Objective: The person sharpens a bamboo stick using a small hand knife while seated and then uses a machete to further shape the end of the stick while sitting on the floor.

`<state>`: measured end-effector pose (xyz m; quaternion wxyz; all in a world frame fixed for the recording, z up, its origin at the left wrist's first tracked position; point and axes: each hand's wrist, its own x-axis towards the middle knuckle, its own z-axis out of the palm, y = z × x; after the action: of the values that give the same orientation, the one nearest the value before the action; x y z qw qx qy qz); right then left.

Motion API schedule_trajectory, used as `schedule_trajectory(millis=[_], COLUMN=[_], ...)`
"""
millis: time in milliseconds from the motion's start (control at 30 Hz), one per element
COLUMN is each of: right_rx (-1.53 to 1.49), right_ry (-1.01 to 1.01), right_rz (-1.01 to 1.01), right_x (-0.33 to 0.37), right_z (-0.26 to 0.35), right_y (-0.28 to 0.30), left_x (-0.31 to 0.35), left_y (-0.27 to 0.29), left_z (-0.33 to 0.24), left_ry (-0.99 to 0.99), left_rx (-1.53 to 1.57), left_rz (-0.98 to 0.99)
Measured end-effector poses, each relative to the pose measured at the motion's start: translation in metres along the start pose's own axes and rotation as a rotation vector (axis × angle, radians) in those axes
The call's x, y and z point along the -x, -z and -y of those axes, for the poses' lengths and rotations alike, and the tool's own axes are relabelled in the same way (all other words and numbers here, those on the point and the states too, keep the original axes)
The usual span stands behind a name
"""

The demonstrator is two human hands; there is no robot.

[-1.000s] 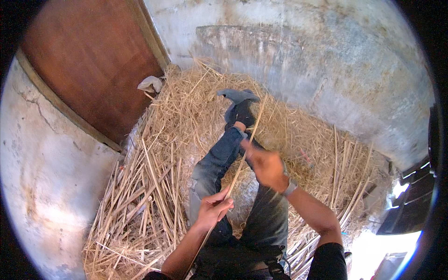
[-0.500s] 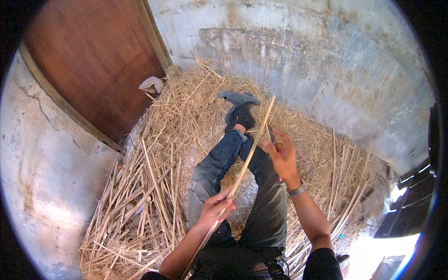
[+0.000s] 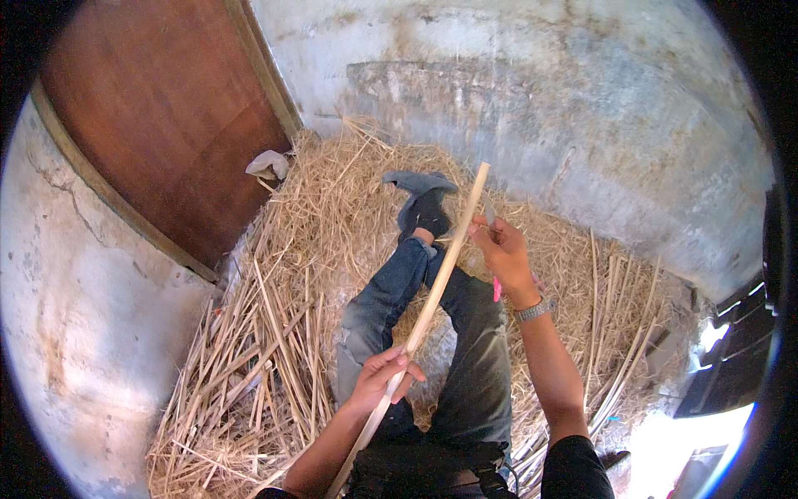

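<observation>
Pale strip [image 3: 443,268] in left hand [image 3: 382,378]

Stained wall [image 3: 632,125] — brown door [image 3: 166,125] — glare [image 3: 665,445] at right, perhaps opening.

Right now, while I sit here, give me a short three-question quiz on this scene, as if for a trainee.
1. Which hand is nearer the upper end of the strip?
2. True or false: the watch is on the left wrist.
3. The jeans are: (a) red, (b) white, (c) blue.

Key: 1. The right hand. 2. False. 3. c.
</observation>
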<state>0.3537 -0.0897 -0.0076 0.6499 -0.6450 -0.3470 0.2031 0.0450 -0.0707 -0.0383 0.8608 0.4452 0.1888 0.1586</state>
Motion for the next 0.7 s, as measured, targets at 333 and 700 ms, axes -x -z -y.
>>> schedule_trajectory(millis=[333,700], right_rx=[-0.396,-0.428], right_ry=[-0.116,-0.081], right_rz=[-0.034,-0.048], right_x=[0.012,0.044], right_z=[0.030,0.017], right_y=[0.008,0.027], left_x=[-0.047,-0.037], left_y=[-0.038,0.000], left_z=[-0.058,-0.001], left_ry=[-0.079,0.063], left_rx=[-0.412,-0.462], left_rz=[0.088,0.207])
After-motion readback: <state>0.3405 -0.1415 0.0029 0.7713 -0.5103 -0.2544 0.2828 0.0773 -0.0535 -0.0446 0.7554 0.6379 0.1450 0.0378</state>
